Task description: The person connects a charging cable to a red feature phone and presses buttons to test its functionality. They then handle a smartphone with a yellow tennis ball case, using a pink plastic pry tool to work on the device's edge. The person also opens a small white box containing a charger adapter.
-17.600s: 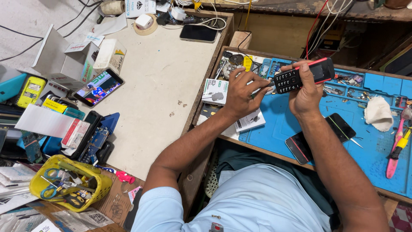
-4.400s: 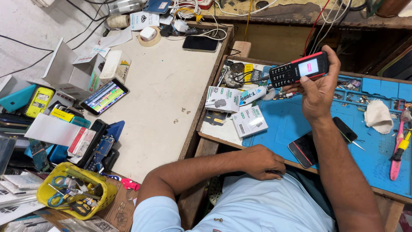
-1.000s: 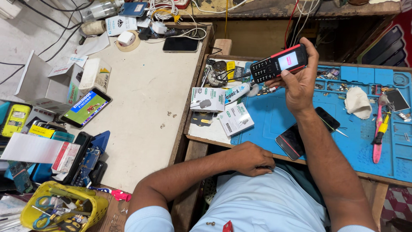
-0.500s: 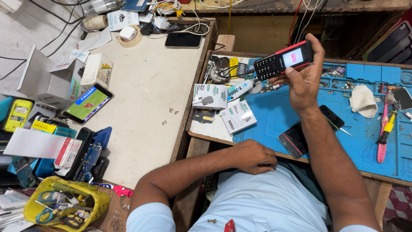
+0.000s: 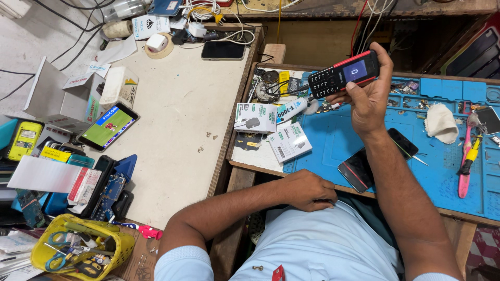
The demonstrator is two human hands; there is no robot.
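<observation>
My right hand (image 5: pixel 369 99) holds a black keypad phone with a red edge (image 5: pixel 344 74) up over the blue work mat (image 5: pixel 437 171); its small screen is lit and my thumb rests near the keys. My left hand (image 5: pixel 307 190) is closed into a loose fist, resting against my body at the near edge of the wooden tray, holding nothing that I can see. A dark smartphone (image 5: pixel 358 169) lies on the mat beside my right forearm.
Two small white boxes (image 5: pixel 271 127) and a white tube (image 5: pixel 291 109) lie at the mat's left. A white cloth (image 5: pixel 440 123) and pink-handled tools (image 5: pixel 466 161) sit right. The beige table (image 5: pixel 182 125) carries a lit smartphone (image 5: pixel 108 126), boxes and a yellow basket (image 5: pixel 78 252).
My right hand has kept the keypad phone raised, shifting slightly. My left hand stays resting by my body. The camera view has drifted a little.
</observation>
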